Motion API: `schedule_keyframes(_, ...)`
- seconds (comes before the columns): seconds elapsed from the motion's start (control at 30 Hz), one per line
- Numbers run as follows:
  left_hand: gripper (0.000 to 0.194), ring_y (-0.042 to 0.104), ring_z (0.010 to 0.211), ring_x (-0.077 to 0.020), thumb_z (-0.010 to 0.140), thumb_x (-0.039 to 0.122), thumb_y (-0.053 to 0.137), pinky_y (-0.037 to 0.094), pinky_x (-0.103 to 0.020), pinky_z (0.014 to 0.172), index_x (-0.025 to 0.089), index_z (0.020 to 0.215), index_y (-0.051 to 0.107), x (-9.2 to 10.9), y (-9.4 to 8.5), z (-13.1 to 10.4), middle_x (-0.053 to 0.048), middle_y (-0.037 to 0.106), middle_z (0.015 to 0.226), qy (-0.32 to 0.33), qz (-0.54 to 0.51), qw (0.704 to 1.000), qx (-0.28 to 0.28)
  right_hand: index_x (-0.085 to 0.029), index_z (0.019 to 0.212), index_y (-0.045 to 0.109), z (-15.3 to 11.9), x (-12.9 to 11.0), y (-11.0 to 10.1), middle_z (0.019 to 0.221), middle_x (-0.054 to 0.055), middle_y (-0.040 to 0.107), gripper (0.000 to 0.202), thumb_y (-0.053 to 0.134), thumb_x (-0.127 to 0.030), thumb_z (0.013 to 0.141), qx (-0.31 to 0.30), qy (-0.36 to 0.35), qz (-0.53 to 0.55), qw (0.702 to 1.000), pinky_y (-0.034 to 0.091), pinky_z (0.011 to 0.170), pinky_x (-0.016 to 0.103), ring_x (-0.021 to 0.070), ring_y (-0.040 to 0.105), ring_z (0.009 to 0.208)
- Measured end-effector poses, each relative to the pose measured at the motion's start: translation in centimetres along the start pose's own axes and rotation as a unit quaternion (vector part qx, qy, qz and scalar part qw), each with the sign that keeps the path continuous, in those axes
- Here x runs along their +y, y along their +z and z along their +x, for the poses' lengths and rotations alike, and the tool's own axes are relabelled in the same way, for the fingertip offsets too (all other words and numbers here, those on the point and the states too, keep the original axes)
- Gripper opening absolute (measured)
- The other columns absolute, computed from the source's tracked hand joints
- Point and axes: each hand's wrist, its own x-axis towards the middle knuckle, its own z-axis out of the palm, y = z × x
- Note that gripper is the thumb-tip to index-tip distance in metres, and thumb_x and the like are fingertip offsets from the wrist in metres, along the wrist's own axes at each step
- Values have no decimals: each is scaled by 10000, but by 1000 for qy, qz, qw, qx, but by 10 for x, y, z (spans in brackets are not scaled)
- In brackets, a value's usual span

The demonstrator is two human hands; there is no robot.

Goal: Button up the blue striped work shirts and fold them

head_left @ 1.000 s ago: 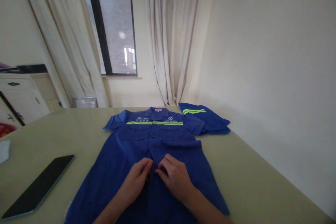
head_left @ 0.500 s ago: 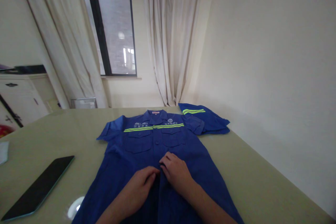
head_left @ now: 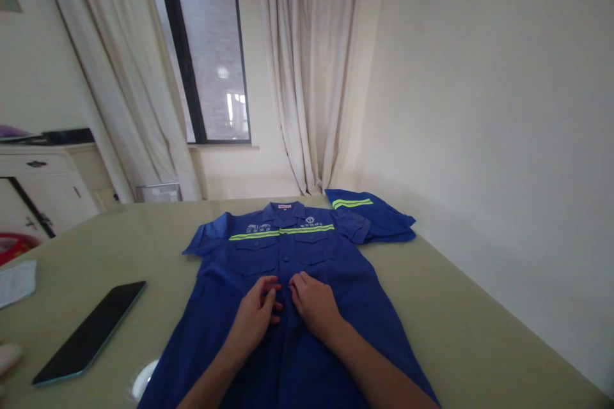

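My left grip [head_left: 259, 307] is loosely curled, thumb a little apart from the forefinger; my right grip [head_left: 314, 301] is narrower, fingers bent down with their tips by the front opening. I cannot tell whether either one pinches cloth. Both sit over the middle of the blue shirt [head_left: 283, 348], which lies face up on the table [head_left: 470, 345], its collar [head_left: 283, 212] at the far end.

I judge the shirt light and soft, limp enough to wrinkle, not slippery or fragile. The doubled strip down the front should be firmer, and its edges look the best place to take hold, just under the button [head_left: 286, 258] that shows beyond my fingers.

Past the right sleeve, far right, lies a folded blue garment [head_left: 384, 222] with its own bright stripe; I can't make out where the sleeve ends against it. To the left is a dark flat slab [head_left: 91, 335], perhaps a tablet, and farther left a white sheet [head_left: 16, 283], cut off by the view.

The near hem is out of view, my forearms cover much of the lower front, and the chest lettering is too small to read.
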Motion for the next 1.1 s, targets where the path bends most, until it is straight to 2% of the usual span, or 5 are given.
schedule_keyframes(0.2, 332, 721, 701, -144, 977, 274, 378, 578, -233, 537, 168, 1201, 598, 16, -4, 8, -100, 740, 1107, -44, 209, 977, -12, -172, 1057, 649, 12, -13, -18, 1009, 137, 753, 178, 525, -245, 952, -90, -44, -67, 993, 520, 740, 348, 288, 738, 903)
schedule_keyframes(0.33, 301, 751, 780, -235, 973, 317, 422, 570, -334, 708, 172, 903, 677, 32, 1, 19, -130, 761, 948, -48, 333, 941, 44, -159, 1036, 655, 14, -15, -16, 988, 158, 758, 200, 520, -261, 930, -78, -41, -65, 994, 518, 719, 358, 303, 742, 879)
schedule_keyframes(0.57, 346, 739, 874, -299, 1016, 389, 342, 492, -389, 776, 221, 978, 641, 34, 19, 6, -122, 758, 901, -2, 478, 874, 88, -234, 1041, 612, -6, 1, -4, 1022, 40, 745, 147, 488, -276, 974, -33, -39, 25, 998, 471, 711, 279, 221, 723, 892)
schedule_keyframes(0.87, 337, 677, 876, -212, 1019, 371, 317, 442, -300, 760, 251, 871, 595, 19, 12, 10, -39, 709, 921, 76, 295, 951, 58, -226, 972, 636, 0, 1, 1, 958, 6, 708, 123, 520, -256, 1001, 15, -33, 109, 993, 423, 726, 238, 159, 664, 848)
schedule_keyframes(1.1, 368, 643, 762, -207, 1008, 414, 373, 417, -303, 714, 238, 794, 616, 11, 14, 12, -28, 685, 795, 143, 220, 962, 81, -236, 944, 701, 2, 5, 6, 890, -21, 711, 100, 605, -247, 966, 15, -1, 177, 984, 403, 719, 222, 136, 651, 810)
